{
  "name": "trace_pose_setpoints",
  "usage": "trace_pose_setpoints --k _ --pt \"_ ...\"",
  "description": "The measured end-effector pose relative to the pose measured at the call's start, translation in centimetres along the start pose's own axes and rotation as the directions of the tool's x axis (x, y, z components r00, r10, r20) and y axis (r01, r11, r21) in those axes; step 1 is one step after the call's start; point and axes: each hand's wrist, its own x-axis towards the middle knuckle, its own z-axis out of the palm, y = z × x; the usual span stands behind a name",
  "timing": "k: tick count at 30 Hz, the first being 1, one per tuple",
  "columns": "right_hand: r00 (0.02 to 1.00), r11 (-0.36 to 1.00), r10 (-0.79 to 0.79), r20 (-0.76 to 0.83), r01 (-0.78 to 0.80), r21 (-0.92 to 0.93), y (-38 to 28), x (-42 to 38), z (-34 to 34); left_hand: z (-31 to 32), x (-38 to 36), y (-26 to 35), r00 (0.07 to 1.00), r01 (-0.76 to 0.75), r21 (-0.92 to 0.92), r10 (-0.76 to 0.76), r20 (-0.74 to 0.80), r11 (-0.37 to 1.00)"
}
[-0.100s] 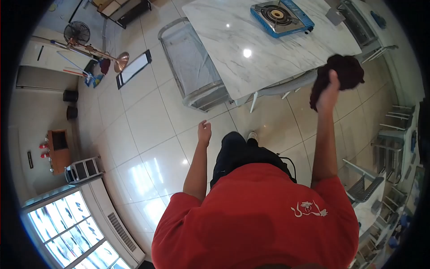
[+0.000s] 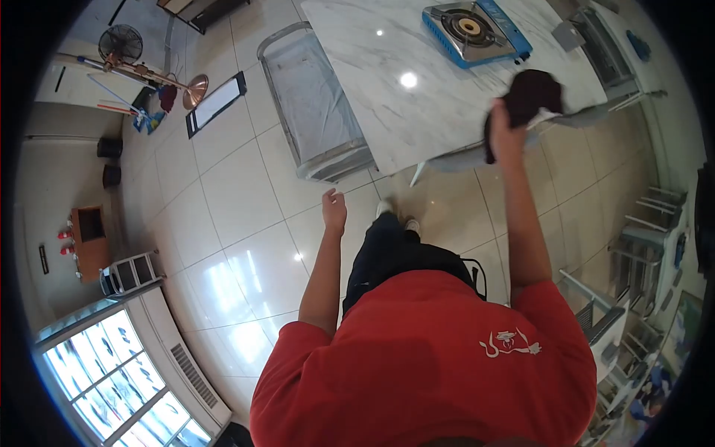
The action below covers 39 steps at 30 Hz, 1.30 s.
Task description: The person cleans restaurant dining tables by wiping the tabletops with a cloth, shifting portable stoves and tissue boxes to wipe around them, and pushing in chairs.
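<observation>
My right hand (image 2: 508,140) is closed around a dark maroon cloth (image 2: 535,95), which bunches up beyond the fingers. Hand and cloth overlap the near right edge of a white marble-patterned table (image 2: 365,67). Farther back on that table stands a blue gas stove (image 2: 475,31) with one round burner. My left hand (image 2: 334,211) hangs over the tiled floor, its fingers loosely bent and slightly apart, with nothing visible in it. The closest thing to it is a grey metal-framed chair (image 2: 316,97) at the table's left side.
Pale chairs (image 2: 477,158) are tucked under the near table edge, and another chair (image 2: 603,48) stands at its right. More stacked chairs (image 2: 640,253) line the right wall. A fan (image 2: 121,43) and a copper lamp (image 2: 196,92) are at the left; a lit glass cabinet (image 2: 123,372) stands lower left.
My right hand has moved left with the cloth, closer over the table edge. My left hand has shifted slightly left and up, and my feet show farther forward.
</observation>
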Motion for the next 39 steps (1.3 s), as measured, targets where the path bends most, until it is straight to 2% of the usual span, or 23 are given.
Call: trace_pose_setpoints --k 1,2,3,4,5,6,7,9,10,12,14,17,21,23,26,27,31,34,37,39 --pt "0.989 0.963 -0.150 -0.012 0.143 -0.229 3.3 1.1 3.2 0.7 1.0 1.9 0.997 -0.032 -0.006 0.032 -0.064 0.999" --pt "0.952 0.817 -0.243 0.185 0.304 -0.490 5.4 2.0 6.0 0.7 2.7 4.0 0.988 -0.076 0.004 0.076 -0.136 0.997" --pt "0.949 0.805 -0.214 0.231 0.305 -0.509 6.4 2.0 8.6 1.1 4.1 6.1 0.970 -0.167 -0.007 0.163 -0.181 0.986" --pt "0.944 0.780 -0.169 0.284 0.305 -0.547 7.4 1.5 10.4 2.4 5.4 6.8 0.973 -0.152 -0.001 0.150 -0.176 0.988" --pt "0.943 0.776 -0.162 0.291 0.303 -0.552 8.5 1.7 12.2 4.0 7.0 7.8 0.959 -0.218 0.013 0.217 -0.184 0.976" --pt "0.904 0.709 -0.157 0.398 0.384 -0.592 9.5 2.0 13.7 5.7 8.1 8.5 0.942 -0.277 0.022 0.276 -0.193 0.961" --pt "0.854 0.635 -0.142 0.500 0.466 -0.616 10.8 2.5 14.8 7.2 8.7 10.2 0.947 -0.261 0.016 0.259 -0.192 0.965" --pt "0.812 0.612 -0.155 0.563 0.526 -0.591 13.0 3.6 17.1 9.7 10.8 13.5 0.846 -0.331 0.418 0.463 -0.266 0.846" --pt "0.767 0.592 -0.177 0.617 0.584 -0.555 14.1 4.3 18.4 10.7 11.9 13.8 0.844 -0.329 0.418 0.463 -0.272 0.846" --pt "0.789 0.573 -0.192 0.584 0.573 -0.586 15.9 5.5 20.8 12.2 14.0 14.3 0.803 -0.332 0.512 0.522 -0.288 0.792" --pt "0.812 0.561 -0.200 0.548 0.553 -0.616 16.9 8.7 24.6 13.4 14.7 13.5 0.896 -0.201 0.527 0.372 -0.242 0.826" --pt "0.881 0.564 -0.169 0.443 0.455 -0.689 16.5 15.1 30.9 13.4 14.3 14.3 0.903 -0.197 0.554 0.369 -0.219 0.809" --pt "0.894 0.569 -0.236 0.380 0.444 -0.692 16.4 26.4 41.8 13.3 14.4 14.6 0.902 -0.210 0.495 0.362 -0.233 0.843" --pt "0.905 0.549 -0.204 0.373 0.422 -0.722 15.9 31.1 47.1 13.4 14.3 14.0 0.883 -0.234 0.517 0.403 -0.242 0.823" --pt "0.872 0.527 -0.244 0.425 0.487 -0.696 14.6 34.5 54.5 13.6 14.1 13.8 0.900 -0.177 0.530 0.354 -0.253 0.829" --pt "0.847 0.517 -0.274 0.456 0.529 -0.673 13.9 34.5 56.6 13.7 14.0 13.5 0.883 -0.194 0.563 0.393 -0.257 0.803" --pt "0.680 0.542 -0.412 0.606 0.718 -0.437 11.5 31.4 61.7 13.8 14.1 13.8 0.897 -0.163 0.570 0.362 -0.255 0.805" --pt "0.517 0.520 -0.493 0.700 0.820 -0.239 10.9 27.0 60.6 13.6 13.8 13.5 0.894 -0.168 0.567 0.366 -0.257 0.806" --pt "0.453 0.528 -0.545 0.706 0.839 -0.131 11.7 22.2 55.0 13.7 14.0 13.7 0.859 -0.212 0.588 0.435 -0.268 0.781" --pt "0.422 0.543 -0.577 0.699 0.838 -0.058 12.6 18.2 49.8 13.8 14.3 13.8 0.860 -0.189 0.543 0.405 -0.311 0.818"
